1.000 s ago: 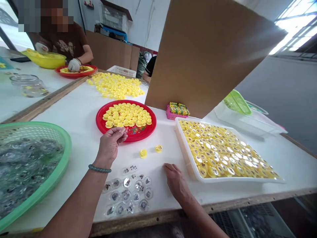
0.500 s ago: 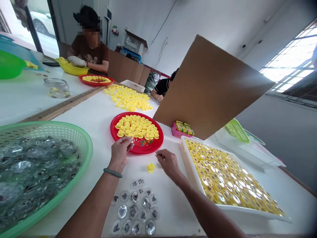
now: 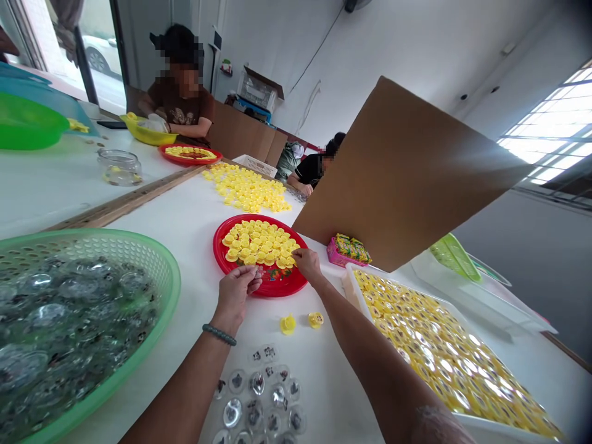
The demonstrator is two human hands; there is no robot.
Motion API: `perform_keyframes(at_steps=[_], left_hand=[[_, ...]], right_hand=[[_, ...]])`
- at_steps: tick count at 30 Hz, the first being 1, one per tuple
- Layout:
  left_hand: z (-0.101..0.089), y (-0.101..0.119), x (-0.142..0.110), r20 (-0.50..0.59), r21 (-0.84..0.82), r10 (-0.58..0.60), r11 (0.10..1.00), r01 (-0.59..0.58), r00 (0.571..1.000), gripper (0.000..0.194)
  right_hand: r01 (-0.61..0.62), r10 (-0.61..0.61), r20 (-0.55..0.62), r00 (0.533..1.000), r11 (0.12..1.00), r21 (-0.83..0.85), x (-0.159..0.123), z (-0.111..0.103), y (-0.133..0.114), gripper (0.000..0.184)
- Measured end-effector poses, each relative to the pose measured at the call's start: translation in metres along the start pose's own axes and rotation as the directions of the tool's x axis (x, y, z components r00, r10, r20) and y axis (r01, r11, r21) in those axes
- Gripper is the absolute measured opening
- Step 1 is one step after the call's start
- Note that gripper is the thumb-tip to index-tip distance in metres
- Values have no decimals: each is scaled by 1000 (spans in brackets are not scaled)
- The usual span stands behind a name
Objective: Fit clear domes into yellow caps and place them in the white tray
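Observation:
My left hand (image 3: 234, 295) hovers at the near edge of the red plate (image 3: 272, 290), pinching a small clear disc (image 3: 253, 285) in its fingertips. My right hand (image 3: 308, 262) reaches over the plate, fingertips at the rows of yellow plastic caps (image 3: 259, 246). Two loose yellow caps (image 3: 287, 324) (image 3: 316, 319) lie on the white table just below the plate. Nearer me are several clear discs with dark prints (image 3: 259, 394). Whether my right hand holds a cap is hidden.
A green basket (image 3: 157, 271) of clear discs is at left; a white tray of yellow caps (image 3: 439, 351) is at right. A propped cardboard sheet (image 3: 398, 179) and a pile of loose caps (image 3: 245, 188) stand ahead. Two co-workers (image 3: 180, 105) (image 3: 314, 169) sit beyond.
My right hand has moved forward from the table onto the red plate. A second loose cap now shows beside the first. The view has shifted slightly; my left hand stays near the plate.

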State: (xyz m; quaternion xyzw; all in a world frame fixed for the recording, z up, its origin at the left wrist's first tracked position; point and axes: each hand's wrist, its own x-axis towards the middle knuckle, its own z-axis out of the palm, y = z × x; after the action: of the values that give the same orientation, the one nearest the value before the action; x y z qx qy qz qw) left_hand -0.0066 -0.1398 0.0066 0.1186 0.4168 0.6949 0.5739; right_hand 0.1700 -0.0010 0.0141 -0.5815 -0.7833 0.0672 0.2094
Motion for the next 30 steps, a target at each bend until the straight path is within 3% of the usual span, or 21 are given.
perform_keyframes(at_steps=[4, 8, 16, 21, 26, 30], left_hand=[[0, 2, -1, -14, -3, -7, 1000, 7, 1000, 16], [-1, 4, 0, -39, -16, 0, 1000, 0, 999, 18], [-4, 7, 5, -81, -57, 5, 998, -10, 997, 15], [-3, 8, 4, -94, -66, 4, 998, -10, 996, 13], [-3, 6, 5, -60, -44, -12, 999, 9, 998, 11], [-3, 4, 3, -24, -9, -23, 1000, 23, 999, 14]], right_hand=[[90, -89, 110, 990, 996, -8, -26, -1, -3, 23], [211, -203, 264, 943, 978, 0, -48, 6, -13, 21], [249, -224, 330, 917, 968, -34, -47, 16, -21, 30], [224, -227, 266, 937, 974, 43, -36, 12, -25, 24], [117, -127, 78, 989, 986, 120, 2, 13, -31, 24], [82, -93, 45, 995, 974, 209, 21, 12, -39, 19]])
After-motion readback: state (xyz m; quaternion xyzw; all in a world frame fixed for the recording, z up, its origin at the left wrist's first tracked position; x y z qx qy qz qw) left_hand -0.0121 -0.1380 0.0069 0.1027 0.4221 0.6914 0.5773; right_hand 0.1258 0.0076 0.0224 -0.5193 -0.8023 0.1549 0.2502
